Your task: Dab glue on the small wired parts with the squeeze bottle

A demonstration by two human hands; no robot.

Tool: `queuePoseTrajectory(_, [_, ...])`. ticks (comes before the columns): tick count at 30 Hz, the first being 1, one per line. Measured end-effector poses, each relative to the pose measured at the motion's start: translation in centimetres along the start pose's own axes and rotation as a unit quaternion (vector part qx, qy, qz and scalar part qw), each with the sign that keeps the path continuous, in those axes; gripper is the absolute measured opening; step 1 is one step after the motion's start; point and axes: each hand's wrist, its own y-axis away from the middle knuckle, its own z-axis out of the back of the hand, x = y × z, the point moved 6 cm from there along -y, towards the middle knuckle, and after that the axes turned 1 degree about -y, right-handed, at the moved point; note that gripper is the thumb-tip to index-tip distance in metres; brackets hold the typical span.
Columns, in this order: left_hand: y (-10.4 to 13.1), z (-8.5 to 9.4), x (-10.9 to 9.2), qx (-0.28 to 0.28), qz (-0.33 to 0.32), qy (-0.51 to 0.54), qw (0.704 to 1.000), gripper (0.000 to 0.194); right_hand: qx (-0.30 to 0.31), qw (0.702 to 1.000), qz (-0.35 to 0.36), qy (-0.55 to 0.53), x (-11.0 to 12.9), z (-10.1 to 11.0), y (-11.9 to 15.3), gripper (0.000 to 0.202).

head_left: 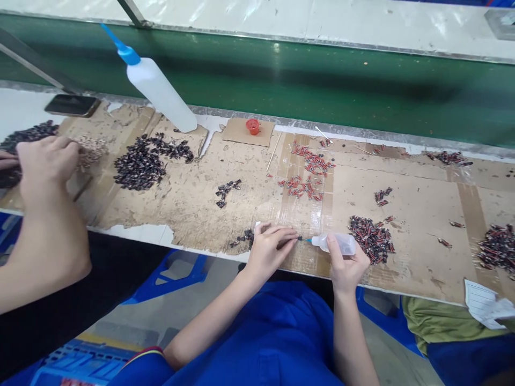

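Between the fingertips of my left hand (269,246) is a small black part (300,238), pinched near the front edge of the cardboard. My right hand (348,265) grips a small translucent squeeze bottle (336,244), lying sideways, its thin blue tip at the black part. Whether the tip touches it I cannot tell. Just left of my left hand lie a few black parts (242,237). A heap of black-and-red parts (372,238) sits beside my right hand. Beyond my hands are loose red pieces (303,187) and a small cluster of black parts (226,192).
A large white bottle (161,94) with a blue nozzle stands behind a black heap (139,166). A red cup (252,126) rests on a cardboard square. At left, a co-worker's hand (50,161) is over another pile, near a phone (72,105). A green belt (281,80) runs behind.
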Motion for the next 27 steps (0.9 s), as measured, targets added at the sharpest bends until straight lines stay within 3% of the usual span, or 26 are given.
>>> queuePoseTrajectory(4, [-0.1, -0.1, 0.1, 0.024, 0.009, 0.007, 1.000, 0.008, -0.072, 0.995, -0.008, -0.067, -0.4, 0.9, -0.1, 0.030])
queuePoseTrajectory(8, [-0.8, 0.4, 0.1, 0.074, -0.002, 0.028, 0.997, 0.014, -0.059, 0.996, 0.021, -0.071, 0.0, 0.5, -0.5, 0.038])
queuePoseTrajectory(14, [-5.5, 3.7, 0.1, -0.013, -0.057, -0.058, 0.997, 0.011, -0.030, 0.997, 0.051, -0.040, 0.7, -1.0, -1.3, 0.046])
queuePoseTrajectory(20, [-10.4, 1.8, 2.0, 0.072, -0.052, -0.149, 0.985, 0.014, -0.030, 0.992, 0.035, 0.119, 0.7, -1.4, -1.6, 0.046])
queuePoseTrajectory(24, [-11.3, 0.7, 3.0, 0.096, -0.075, -0.160, 0.980, 0.009, -0.041, 0.981, 0.047, 0.186, 0.8, -1.3, -1.8, 0.046])
queuePoseTrajectory(27, [-11.4, 0.8, 3.1, 0.102, -0.089, -0.167, 0.977, 0.009, -0.060, 0.975, 0.103, 0.188, 1.3, -0.9, -1.3, 0.045])
